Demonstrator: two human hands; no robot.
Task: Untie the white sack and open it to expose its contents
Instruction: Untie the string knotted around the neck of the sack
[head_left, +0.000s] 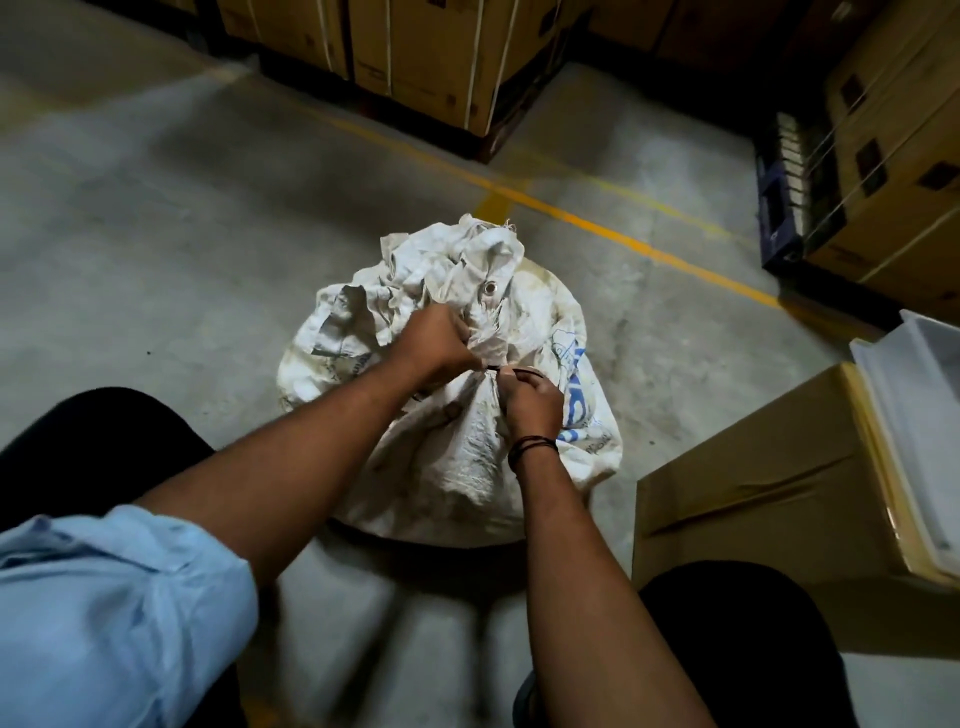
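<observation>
left hand (434, 340) grips crumpled white woven sack (467, 457) neck; right hand (532, 397) fingers pinch dark tie (506, 370) just between them.

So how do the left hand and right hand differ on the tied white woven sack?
The left hand grips the bunched fabric in a closed fist; the right hand pinches the thin dark tie with its fingertips. The left hand lies farther from the camera than the right hand. The right wrist wears dark thread bands; the left wrist is bare. Both work at the neck of the white woven sack.
</observation>
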